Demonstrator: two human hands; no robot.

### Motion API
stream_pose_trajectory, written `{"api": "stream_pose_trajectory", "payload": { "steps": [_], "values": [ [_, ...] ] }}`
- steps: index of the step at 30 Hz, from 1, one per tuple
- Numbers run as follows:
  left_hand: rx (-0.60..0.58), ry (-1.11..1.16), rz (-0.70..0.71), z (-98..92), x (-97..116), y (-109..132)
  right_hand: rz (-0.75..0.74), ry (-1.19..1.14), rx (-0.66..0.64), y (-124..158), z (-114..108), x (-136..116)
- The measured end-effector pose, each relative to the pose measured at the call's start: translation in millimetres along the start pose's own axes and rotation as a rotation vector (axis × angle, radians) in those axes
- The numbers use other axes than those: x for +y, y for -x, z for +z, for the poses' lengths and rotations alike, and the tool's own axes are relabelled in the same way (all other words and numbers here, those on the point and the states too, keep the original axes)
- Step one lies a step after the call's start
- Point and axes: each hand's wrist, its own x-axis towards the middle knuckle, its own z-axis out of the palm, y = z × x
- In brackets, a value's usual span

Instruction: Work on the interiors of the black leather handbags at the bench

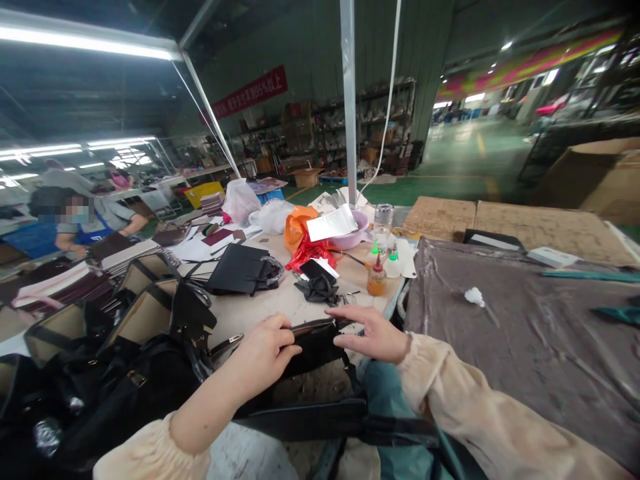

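Note:
A black leather bag (315, 350) lies at the near edge of the worktable (260, 307), its strap trailing down toward my lap. My left hand (260, 353) grips the bag's upper left edge, fingers curled round it. My right hand (373, 330) rests on the bag's right end, thumb under and fingers stretched over the top edge. Just beyond the bag lie a black fabric bow (317, 290) and a small bottle of orange liquid (377, 279).
Several black handbags (150, 373) pile up at the left. A finished black bag (243, 270), an orange plastic bag (299, 230), a pink bowl (350, 237) and a glass jar (383, 223) stand further back. A brown cloth-covered table (525, 333) fills the right. Another person (85, 223) works at far left.

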Motion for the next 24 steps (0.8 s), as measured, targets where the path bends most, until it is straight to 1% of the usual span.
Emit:
{"api": "stream_pose_trajectory", "payload": {
  "steps": [3,9,12,14,17,19,21,22,24],
  "values": [
    [-0.001,0.039,-0.025,0.7,-0.8,-0.4,-0.017,0.042,0.118,-2.9,6.5,2.4],
    [-0.023,0.048,-0.056,-0.6,1.8,-1.6,-0.107,0.064,0.261,-0.9,16.5,8.4],
    [-0.038,0.053,-0.065,-1.2,1.7,-1.7,-0.151,0.083,0.299,1.8,18.7,7.4],
    [-0.038,0.053,-0.072,-1.5,2.2,-1.6,-0.148,0.087,0.332,3.2,18.6,5.2],
    [-0.043,0.054,-0.08,-2.3,4.0,-1.1,-0.047,0.09,0.419,7.0,12.4,3.4],
    [-0.05,0.054,-0.082,-3.0,5.4,-0.8,0.05,0.086,0.451,13.6,2.9,6.0],
    [-0.054,0.054,-0.084,-3.3,6.3,-0.5,0.147,0.082,0.428,25.8,-10.4,12.5],
    [-0.054,0.054,-0.087,-3.3,6.6,-0.4,0.197,0.091,0.389,34.4,-18.0,16.9],
    [-0.052,0.056,-0.094,-3.0,6.8,-0.2,0.296,0.18,0.314,55.8,-33.8,26.5]
  ]
}}
